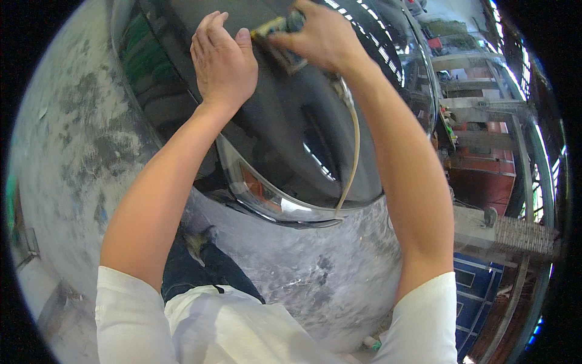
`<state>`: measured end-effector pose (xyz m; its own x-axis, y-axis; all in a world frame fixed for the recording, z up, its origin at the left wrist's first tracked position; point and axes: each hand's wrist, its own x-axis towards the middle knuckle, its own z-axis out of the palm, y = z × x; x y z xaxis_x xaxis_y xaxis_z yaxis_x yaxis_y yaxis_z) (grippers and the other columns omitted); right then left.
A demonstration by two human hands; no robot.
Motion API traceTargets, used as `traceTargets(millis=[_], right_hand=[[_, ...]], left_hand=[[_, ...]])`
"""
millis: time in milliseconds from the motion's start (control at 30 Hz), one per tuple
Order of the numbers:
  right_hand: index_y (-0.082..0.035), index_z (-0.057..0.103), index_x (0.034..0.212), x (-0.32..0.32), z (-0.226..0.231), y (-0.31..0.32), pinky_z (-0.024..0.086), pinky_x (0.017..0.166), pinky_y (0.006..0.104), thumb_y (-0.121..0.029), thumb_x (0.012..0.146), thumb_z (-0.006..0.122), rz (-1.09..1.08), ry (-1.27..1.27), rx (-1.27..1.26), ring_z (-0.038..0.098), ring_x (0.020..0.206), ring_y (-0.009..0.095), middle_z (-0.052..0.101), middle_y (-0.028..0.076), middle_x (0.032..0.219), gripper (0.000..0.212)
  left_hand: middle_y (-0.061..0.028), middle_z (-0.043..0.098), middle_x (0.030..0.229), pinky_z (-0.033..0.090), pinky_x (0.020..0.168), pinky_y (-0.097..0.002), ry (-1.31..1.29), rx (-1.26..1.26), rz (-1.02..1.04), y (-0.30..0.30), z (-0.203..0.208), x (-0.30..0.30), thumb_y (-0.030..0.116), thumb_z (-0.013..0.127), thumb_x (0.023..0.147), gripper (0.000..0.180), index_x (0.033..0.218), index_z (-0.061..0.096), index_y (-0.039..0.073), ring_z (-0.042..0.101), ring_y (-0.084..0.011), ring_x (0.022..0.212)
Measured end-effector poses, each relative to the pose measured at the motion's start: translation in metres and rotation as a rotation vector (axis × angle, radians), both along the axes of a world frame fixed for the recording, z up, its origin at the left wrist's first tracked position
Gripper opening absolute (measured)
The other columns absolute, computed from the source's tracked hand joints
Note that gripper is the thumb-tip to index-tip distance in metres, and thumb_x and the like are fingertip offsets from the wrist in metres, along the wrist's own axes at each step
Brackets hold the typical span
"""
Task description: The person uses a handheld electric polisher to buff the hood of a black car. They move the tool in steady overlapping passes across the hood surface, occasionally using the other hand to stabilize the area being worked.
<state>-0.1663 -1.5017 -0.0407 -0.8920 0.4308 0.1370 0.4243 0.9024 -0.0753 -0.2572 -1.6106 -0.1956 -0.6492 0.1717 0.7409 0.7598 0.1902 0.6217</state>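
Note:
A glossy black car hood (285, 127) curves in front of me. On its surface sits an air sander (286, 43) with a flat rectangular pad and a dark rounded body. My right hand (327, 37) is wrapped round the sander's top, its fingertips partly cut off by the picture's upper edge. A thin pale hose (356, 142) runs from the tool's rear over the hood toward the front edge. My left hand (224, 67) lies over the hood just left of the sander, fingers extended and thumb apart, holding nothing. Whether its palm presses on the paint I cannot tell.
Close to my body are the car's headlight (260, 191) and curved front edge. Grey, stained floor (309, 261) surrounds the car. At the right stands a wooden rack (485, 109) with cluttered items, a red cabinet (482, 164) and a blue panel (476, 282).

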Motion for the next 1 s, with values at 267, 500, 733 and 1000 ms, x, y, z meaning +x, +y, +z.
traceTargets(millis=[267,500,733,1000], right_hand=[[-0.012,0.068,0.13,0.21,-0.024,-0.044,0.058,0.076,0.0493,-0.043,0.084,0.087,-0.114,-0.012,-0.059,0.071,0.091,0.042,0.063,0.018,0.103,0.058],[-0.008,0.066,0.131,0.27,-0.022,-0.068,0.057,0.074,0.0486,-0.033,0.081,0.091,-0.21,-0.023,-0.107,0.07,0.087,0.04,0.061,0.018,0.101,0.062],[-0.007,0.066,0.123,0.11,-0.013,-0.013,0.057,0.078,0.0479,-0.041,0.083,0.088,-0.032,-0.028,-0.042,0.07,0.091,0.038,0.065,0.017,0.099,0.056],[-0.007,0.071,0.132,-0.1,-0.002,0.02,0.061,0.088,0.0465,-0.056,0.084,0.083,0.002,0.015,0.177,0.079,0.1,0.038,0.078,0.026,0.102,0.07]], left_hand=[[-0.02,0.058,0.147,0.036,0.123,-0.0509,-0.002,-0.176,-0.045,-0.004,0.005,0.003,0.029,0.063,0.106,0.048,0.141,0.053,-0.002,0.053,-0.0385,0.14],[-0.0236,0.056,0.145,0.033,0.124,-0.052,-0.056,-0.161,-0.091,-0.007,0.008,0.014,0.034,0.056,0.11,0.051,0.142,0.048,-0.005,0.052,-0.0404,0.139],[-0.0274,0.051,0.145,0.034,0.12,-0.0541,-0.074,0.059,-0.147,-0.011,0.009,0.017,0.041,0.048,0.115,0.056,0.143,0.046,-0.007,0.051,-0.0442,0.137],[-0.0312,0.046,0.15,0.034,0.119,-0.0578,-0.114,0.07,-0.155,-0.011,0.007,0.019,0.044,0.048,0.114,0.061,0.146,0.042,-0.008,0.046,-0.0495,0.138]])
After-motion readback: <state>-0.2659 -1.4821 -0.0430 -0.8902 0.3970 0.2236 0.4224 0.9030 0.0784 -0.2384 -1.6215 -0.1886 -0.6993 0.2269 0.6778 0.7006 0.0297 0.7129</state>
